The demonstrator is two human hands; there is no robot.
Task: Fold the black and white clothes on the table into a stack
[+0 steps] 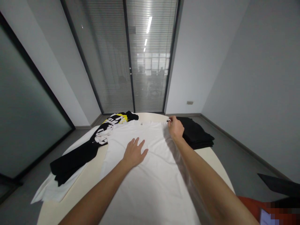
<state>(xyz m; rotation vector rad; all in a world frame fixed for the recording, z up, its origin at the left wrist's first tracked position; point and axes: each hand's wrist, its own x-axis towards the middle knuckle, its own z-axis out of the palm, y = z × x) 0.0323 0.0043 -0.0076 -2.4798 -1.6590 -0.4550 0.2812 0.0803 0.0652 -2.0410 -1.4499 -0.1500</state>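
Note:
A white T-shirt (150, 181) lies spread over the round table, its collar end toward the far edge. My left hand (135, 152) rests flat on the upper middle of the shirt, fingers spread. At the shirt's far right corner, my right hand (175, 127) pinches a bit of the white cloth between thumb and fingers. Just right of that hand sits a stack of folded black clothes (197, 134).
Black clothing with white and yellow print (103, 131) lies in a heap along the table's left side, over other white cloth (50, 189). The pale table (221, 167) has a curved edge. An orange-red object (253, 204) shows at lower right. Glass doors (150, 78) stand beyond.

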